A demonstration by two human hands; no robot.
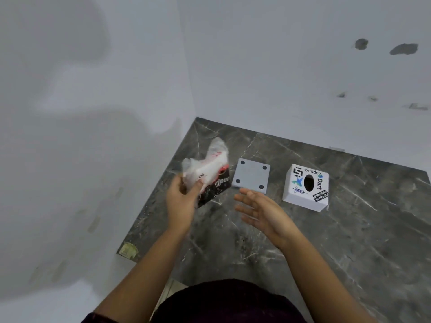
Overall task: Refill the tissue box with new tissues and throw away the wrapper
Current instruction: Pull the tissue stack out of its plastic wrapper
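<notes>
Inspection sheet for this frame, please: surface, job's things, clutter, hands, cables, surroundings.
Surface: dark marble surface with pale veins, set into a wall corner.
Job's things: tissue pack in its plastic wrapper, held up at the left; grey base plate lying flat, four dark pads facing up; white tissue box cover with stickers and an oval slot, standing apart to the plate's right.
Clutter: a worn label at the near left corner.
Hands: left hand grips the pack; right hand is open with straight fingers, holding nothing.
Cables: nothing seen.
Surroundings: white walls with dark marks at upper right.
</notes>
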